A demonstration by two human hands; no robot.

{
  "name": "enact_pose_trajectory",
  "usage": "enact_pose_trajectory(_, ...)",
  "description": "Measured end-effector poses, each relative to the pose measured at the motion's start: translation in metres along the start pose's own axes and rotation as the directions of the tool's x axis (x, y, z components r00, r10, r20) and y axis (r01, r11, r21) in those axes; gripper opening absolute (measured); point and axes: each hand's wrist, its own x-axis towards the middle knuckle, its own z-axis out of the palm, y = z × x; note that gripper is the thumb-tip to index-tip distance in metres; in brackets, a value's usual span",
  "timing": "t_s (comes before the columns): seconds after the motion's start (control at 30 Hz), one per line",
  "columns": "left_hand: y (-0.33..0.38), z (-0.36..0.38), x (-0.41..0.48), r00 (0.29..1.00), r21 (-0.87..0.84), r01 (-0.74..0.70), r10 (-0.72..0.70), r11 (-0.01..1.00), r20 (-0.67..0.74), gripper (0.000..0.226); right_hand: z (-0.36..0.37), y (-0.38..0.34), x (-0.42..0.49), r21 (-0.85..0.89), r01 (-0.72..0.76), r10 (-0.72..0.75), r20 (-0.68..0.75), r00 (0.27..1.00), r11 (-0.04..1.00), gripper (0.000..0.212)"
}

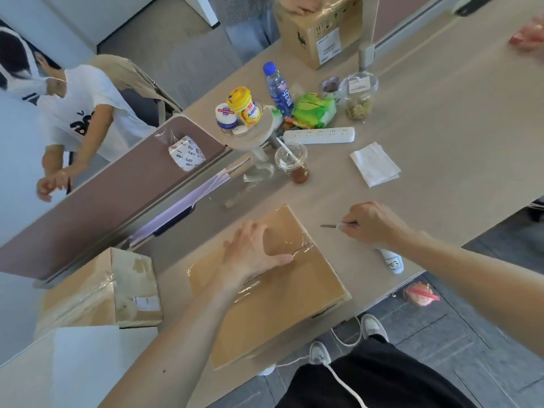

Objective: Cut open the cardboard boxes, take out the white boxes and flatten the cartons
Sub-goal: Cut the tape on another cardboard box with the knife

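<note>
The left hand (253,254) rests on top of the box (297,298), its fingers spread and arched, with the fingertips and thumb touching the taped lid and the palm raised off it. Clear tape (300,248) wrinkles just beside the thumb tip. The box lies flat on the table (441,113), under and nearer than those fingers. The right hand (374,223) is off the box's right side, its fingers curled together and pinching a thin blade (331,225) whose tip points toward the left fingers but stays apart from the box. A white tube (393,262) lies under the right wrist. Beyond the right fingers are a napkin (375,164) and a cup (293,163). A second box (100,290) stands well left of the left hand.
</note>
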Motion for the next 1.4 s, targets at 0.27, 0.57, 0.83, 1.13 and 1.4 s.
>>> enact_pose_trajectory(0.27, 0.011, 0.002, 0.013, 0.994, 0.058, -0.11, 0.108, 0.992, 0.033, 0.105, 0.039, -0.023, -0.014, 0.413, -0.185, 0.22, -0.038, 0.975, 0.892, 0.037)
enact_pose_trajectory(0.57, 0.023, -0.01, 0.016, 0.982, 0.061, -0.179, 0.175, 0.982, 0.066, 0.106, 0.065, -0.035, -0.012, 0.543, -0.108, 0.184, -0.087, 0.979, 0.833, 0.029)
enact_pose_trajectory(0.83, 0.046, -0.004, 0.017, 0.978, 0.121, -0.209, 0.206, 0.97, 0.043, 0.113, 0.06, -0.039, -0.004, 0.482, -0.093, 0.17, -0.119, 0.978, 0.871, 0.033)
enact_pose_trajectory(1.13, 0.045, -0.002, 0.02, 0.974, 0.116, -0.225, 0.223, 0.967, 0.026, 0.104, 0.055, -0.045, 0.003, 0.382, -0.081, 0.13, -0.105, 0.986, 0.921, 0.031)
enact_pose_trajectory(1.4, 0.044, -0.006, 0.021, 0.974, 0.145, -0.224, 0.222, 0.964, 0.033, 0.092, 0.038, -0.041, 0.001, 0.31, -0.04, 0.06, -0.054, 0.997, 0.95, 0.04)
